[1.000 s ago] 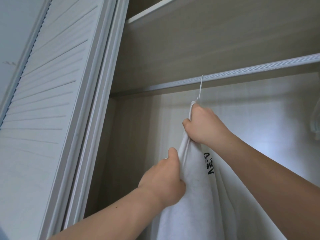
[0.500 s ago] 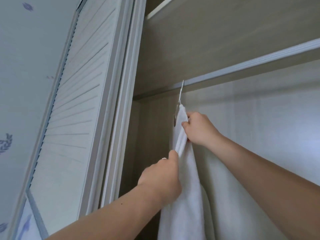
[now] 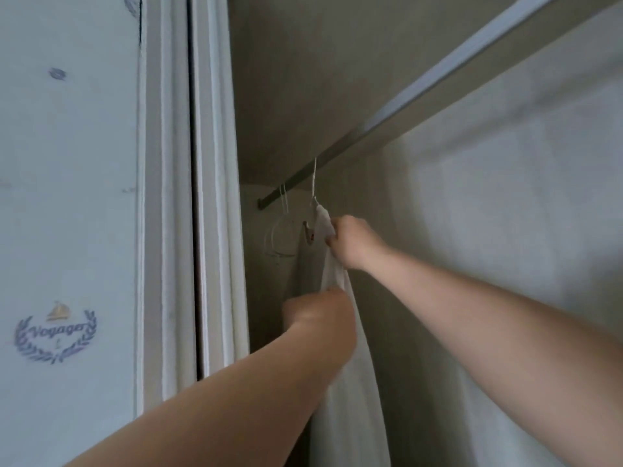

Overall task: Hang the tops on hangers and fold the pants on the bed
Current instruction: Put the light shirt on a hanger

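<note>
Wardrobe interior, view tilted up, some motion blur.

- Rail: runs on a slant from 1 o'clock of the view down toward the centre, ending near the wardrobe's side wall.
- Hanger: thin white hook over the rail just above mid-frame. Its shoulders are hidden under the cloth.
- White top: on that hanger inside the wardrobe, seen nearly edge-on, falling from the hook down to 6 o'clock and out of the bottom of the view.
- Right hand: arm comes in from 4 o'clock. Fingers curled tight on the neck of the top, just below the hook.
- Left hand: arm comes in from 7 o'clock, back of hand to the camera. Thumb pressed against the near edge of the top, lower down, at 7 o'clock from the right hand; fingers closed round the fabric, tips hidden behind the hand.
- Empty hanger: pale, thin, on the rail at 9 o'clock from the right hand, just beside the top.
- Door frame: white, upright, left of centre.
- Wall: pale blue, at 9 o'clock, with a wreath emblem reading "Voyager".
</note>
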A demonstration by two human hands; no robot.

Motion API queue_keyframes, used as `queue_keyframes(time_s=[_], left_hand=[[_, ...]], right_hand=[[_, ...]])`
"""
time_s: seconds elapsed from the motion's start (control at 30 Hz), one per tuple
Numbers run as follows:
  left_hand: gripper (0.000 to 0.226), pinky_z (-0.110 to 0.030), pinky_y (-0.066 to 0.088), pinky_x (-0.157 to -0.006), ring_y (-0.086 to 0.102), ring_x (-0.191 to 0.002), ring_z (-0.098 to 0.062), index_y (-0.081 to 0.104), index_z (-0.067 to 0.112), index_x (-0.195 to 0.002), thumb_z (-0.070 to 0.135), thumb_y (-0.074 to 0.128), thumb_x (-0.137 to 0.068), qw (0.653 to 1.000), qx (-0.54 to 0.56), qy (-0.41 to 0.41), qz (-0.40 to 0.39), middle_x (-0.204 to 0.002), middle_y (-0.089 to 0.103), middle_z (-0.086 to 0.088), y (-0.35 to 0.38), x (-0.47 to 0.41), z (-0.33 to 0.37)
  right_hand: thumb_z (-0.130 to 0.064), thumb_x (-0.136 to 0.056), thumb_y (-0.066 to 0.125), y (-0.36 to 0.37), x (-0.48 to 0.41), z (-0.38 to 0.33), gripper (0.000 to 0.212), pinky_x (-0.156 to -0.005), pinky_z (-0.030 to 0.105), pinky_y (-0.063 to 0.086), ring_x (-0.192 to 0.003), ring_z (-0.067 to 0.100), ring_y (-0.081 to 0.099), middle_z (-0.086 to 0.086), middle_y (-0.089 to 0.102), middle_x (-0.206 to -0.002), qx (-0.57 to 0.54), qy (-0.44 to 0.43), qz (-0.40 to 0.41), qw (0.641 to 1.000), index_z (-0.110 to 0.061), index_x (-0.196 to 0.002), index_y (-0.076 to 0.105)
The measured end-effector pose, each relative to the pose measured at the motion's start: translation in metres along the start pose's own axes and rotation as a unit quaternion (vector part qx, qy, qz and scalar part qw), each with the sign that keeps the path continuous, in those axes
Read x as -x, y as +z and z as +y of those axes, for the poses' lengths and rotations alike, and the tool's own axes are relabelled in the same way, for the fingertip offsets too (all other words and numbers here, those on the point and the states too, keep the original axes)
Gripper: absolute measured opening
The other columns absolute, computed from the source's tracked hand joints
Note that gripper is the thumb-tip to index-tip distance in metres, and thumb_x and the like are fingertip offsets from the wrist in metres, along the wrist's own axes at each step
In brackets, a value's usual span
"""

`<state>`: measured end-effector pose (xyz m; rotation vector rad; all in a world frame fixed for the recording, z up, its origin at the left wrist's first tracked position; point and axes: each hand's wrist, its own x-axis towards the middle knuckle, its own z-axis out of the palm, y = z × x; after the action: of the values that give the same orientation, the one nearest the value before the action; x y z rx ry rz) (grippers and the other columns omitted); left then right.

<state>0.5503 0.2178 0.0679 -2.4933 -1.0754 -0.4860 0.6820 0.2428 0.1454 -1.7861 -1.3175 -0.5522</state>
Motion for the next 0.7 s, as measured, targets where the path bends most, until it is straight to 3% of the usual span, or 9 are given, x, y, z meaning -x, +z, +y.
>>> queue_keyframes(time_s=[0.1,0.3,0.43,0.53,0.6,0.7], left_hand=[[0.024,-0.036,0.041,-0.075,0.054,-0.084,-0.020,0.053,0.014,-0.123,0.019,0.053,-0.099,0.996,-0.078,-0.027,-0.024,-0.091,0.054,-0.005,-0.002,-0.013,-0.002],[0.024,-0.041,0.047,-0.091,0.060,-0.097,-0.024,0.057,0.012,-0.120,0.018,0.056,-0.096,0.980,-0.184,-0.050,-0.049,-0.101,0.059,-0.006,-0.005,-0.024,-0.015],[0.023,-0.037,0.044,-0.081,0.060,-0.097,-0.023,0.057,0.012,-0.118,0.016,0.056,-0.095,0.982,-0.173,-0.063,-0.045,-0.102,0.060,-0.005,-0.002,-0.023,-0.017],[0.005,-0.037,0.046,-0.083,0.060,-0.091,-0.022,0.055,0.011,-0.095,0.016,0.057,-0.093,0.983,-0.162,-0.061,-0.055,-0.092,0.059,-0.004,-0.004,-0.015,-0.013],[0.013,-0.040,0.047,-0.087,0.059,-0.089,-0.023,0.050,0.011,-0.083,0.017,0.059,-0.092,0.981,-0.176,-0.055,-0.068,-0.091,0.058,-0.005,-0.005,-0.005,-0.011],[0.013,-0.045,0.046,-0.092,0.058,-0.089,-0.026,0.057,0.012,-0.094,0.022,0.064,-0.089,0.970,-0.230,-0.035,-0.071,-0.095,0.061,-0.007,-0.003,0.018,-0.009]], right_hand=[[-0.020,-0.098,0.052,0.018,-0.017,-0.001,0.033,-0.082,0.034,0.052,-0.108,0.036,0.065,0.019,0.066,-0.122,-0.040,0.001,-0.016,0.999,-0.007,-0.127,0.063],[-0.022,-0.101,0.051,0.035,-0.029,-0.011,0.037,-0.090,0.045,0.057,-0.106,0.039,0.067,0.022,0.064,-0.126,-0.083,0.010,-0.039,0.996,-0.001,-0.131,0.057],[-0.027,-0.101,0.055,0.032,-0.025,-0.015,0.040,-0.089,0.040,0.056,-0.106,0.039,0.067,0.022,0.063,-0.127,-0.087,0.011,-0.047,0.995,-0.002,-0.133,0.056],[-0.031,-0.101,0.056,0.028,-0.011,-0.009,0.048,-0.090,0.033,0.053,-0.108,0.033,0.067,0.016,0.062,-0.133,-0.120,-0.002,-0.042,0.992,-0.010,-0.144,0.050],[-0.033,-0.101,0.056,0.026,0.004,-0.001,0.052,-0.090,0.029,0.048,-0.117,0.030,0.062,0.013,0.058,-0.140,-0.125,-0.012,-0.036,0.991,-0.016,-0.148,0.045],[-0.038,-0.101,0.054,0.019,0.035,0.011,0.056,-0.093,0.028,0.039,-0.130,0.028,0.052,0.009,0.048,-0.149,-0.124,-0.033,-0.012,0.992,-0.021,-0.152,0.037]])
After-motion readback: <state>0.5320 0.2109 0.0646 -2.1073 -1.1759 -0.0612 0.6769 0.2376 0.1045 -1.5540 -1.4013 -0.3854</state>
